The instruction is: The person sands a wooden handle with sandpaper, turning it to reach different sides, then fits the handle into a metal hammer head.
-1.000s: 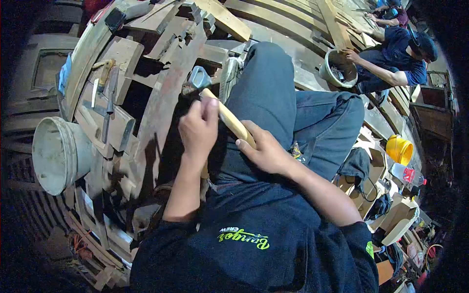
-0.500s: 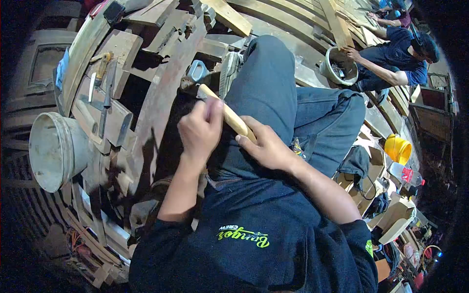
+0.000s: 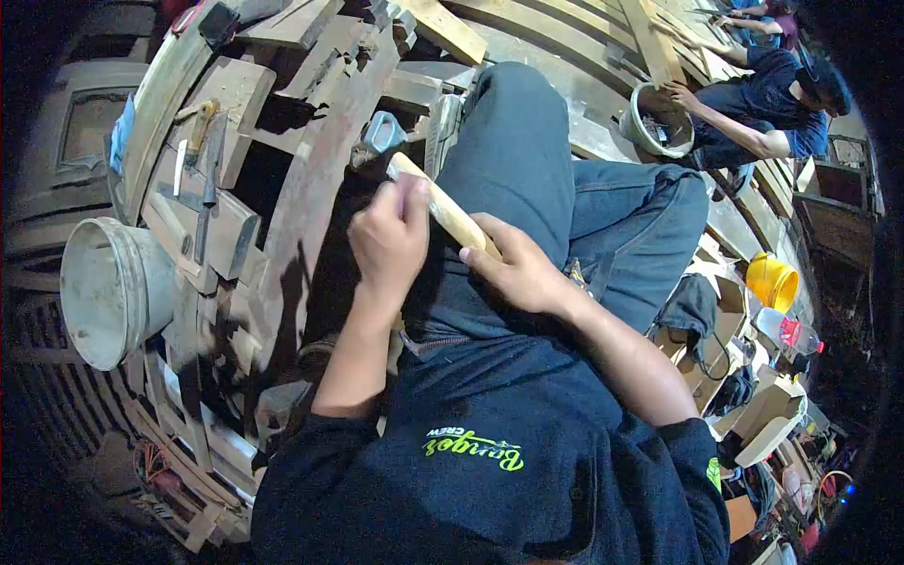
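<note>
A pale, rounded wooden piece (image 3: 446, 209) slants above my lap, in front of my raised knee. My right hand (image 3: 518, 268) is closed around its lower end, with the thumb along it. My left hand (image 3: 389, 231) is curled into a closed grip against the upper left side of the wood. Something small and light shows near the wood's tip by my left fingers, but the fingers hide most of it and I cannot make it out. Just above the tip lies a blue-grey object with a looped shape (image 3: 383, 132).
Left of me are a white bucket (image 3: 111, 292), a yellow-handled tool (image 3: 199, 129) and a long dark tool (image 3: 209, 174) on wood blocks. Upper right, another person (image 3: 767, 104) sits by a grey bucket (image 3: 656, 121). A yellow container (image 3: 772, 282) and a bottle (image 3: 789, 331) are at right.
The wood's upper end has shifted slightly up and to the right relative to my left hand. The view has moved slightly. Both hands remain at the wood.
</note>
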Demonstrator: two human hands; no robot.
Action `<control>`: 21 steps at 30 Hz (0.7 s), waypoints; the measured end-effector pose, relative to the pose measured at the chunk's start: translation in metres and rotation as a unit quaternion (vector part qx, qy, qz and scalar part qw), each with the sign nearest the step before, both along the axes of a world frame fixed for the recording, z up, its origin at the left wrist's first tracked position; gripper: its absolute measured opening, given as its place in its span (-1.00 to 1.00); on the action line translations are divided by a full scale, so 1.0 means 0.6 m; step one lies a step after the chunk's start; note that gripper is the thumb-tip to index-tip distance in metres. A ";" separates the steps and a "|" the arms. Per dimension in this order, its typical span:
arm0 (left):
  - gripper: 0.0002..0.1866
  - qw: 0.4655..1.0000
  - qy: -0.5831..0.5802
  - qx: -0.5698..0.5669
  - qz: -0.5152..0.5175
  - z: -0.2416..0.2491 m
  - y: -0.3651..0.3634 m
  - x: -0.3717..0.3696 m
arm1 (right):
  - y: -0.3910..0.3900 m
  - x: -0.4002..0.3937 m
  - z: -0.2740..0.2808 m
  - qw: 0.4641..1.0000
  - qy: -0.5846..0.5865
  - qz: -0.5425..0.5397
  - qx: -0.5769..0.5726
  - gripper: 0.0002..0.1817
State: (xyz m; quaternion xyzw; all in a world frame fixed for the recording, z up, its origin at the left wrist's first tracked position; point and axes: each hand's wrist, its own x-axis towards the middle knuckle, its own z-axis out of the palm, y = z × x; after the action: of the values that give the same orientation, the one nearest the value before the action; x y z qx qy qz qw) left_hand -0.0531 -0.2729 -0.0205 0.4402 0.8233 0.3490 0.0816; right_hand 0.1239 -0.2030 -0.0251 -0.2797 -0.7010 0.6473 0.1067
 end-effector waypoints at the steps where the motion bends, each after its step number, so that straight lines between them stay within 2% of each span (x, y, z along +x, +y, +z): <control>1: -0.52 0.999 -0.001 0.005 -0.033 0.008 -0.008 0.018 | -0.003 0.003 -0.002 1.000 0.017 -0.010 -0.005 -0.58; 3: -0.52 0.998 0.005 0.015 -0.061 -0.001 -0.016 0.022 | -0.001 0.006 0.000 1.000 0.012 -0.003 -0.025 -0.58; 6: -0.49 0.998 0.034 -0.054 0.026 -0.007 -0.004 -0.022 | 0.002 0.000 0.007 0.999 -0.006 0.007 -0.031 -0.58; 7: -0.48 0.998 0.001 -0.057 0.040 -0.007 0.002 -0.032 | 0.002 0.000 0.012 1.000 -0.004 0.007 -0.030 -0.58; 9: -0.49 1.000 0.003 -0.005 0.014 -0.021 -0.003 -0.016 | 0.006 0.003 0.020 0.997 -0.027 0.007 -0.076 -0.59; 11: -0.51 0.999 -0.008 -0.021 -0.029 -0.005 -0.016 0.013 | 0.004 0.007 0.009 0.998 -0.004 -0.002 -0.057 -0.59; 14: -0.49 0.999 -0.008 -0.024 -0.025 -0.016 -0.016 -0.014 | 0.001 0.008 0.009 0.999 0.003 0.008 -0.034 -0.59; 17: -0.48 0.998 -0.051 -0.023 0.025 -0.031 0.000 -0.042 | 0.006 0.002 0.007 0.995 -0.005 0.014 -0.095 -0.59; 19: -0.49 0.998 -0.044 -0.038 0.005 -0.006 -0.002 -0.015 | 0.003 0.007 0.002 0.993 -0.010 0.005 -0.117 -0.59; 21: -0.51 0.998 -0.043 -0.005 -0.041 -0.008 -0.008 0.000 | 0.003 0.010 -0.002 0.994 -0.001 0.004 -0.105 -0.58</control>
State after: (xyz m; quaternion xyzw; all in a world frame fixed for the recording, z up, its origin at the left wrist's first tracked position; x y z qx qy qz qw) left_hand -0.0533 -0.2779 -0.0250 0.4574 0.8020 0.3602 0.1333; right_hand 0.1301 -0.2012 -0.0266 -0.2877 -0.6301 0.7176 0.0732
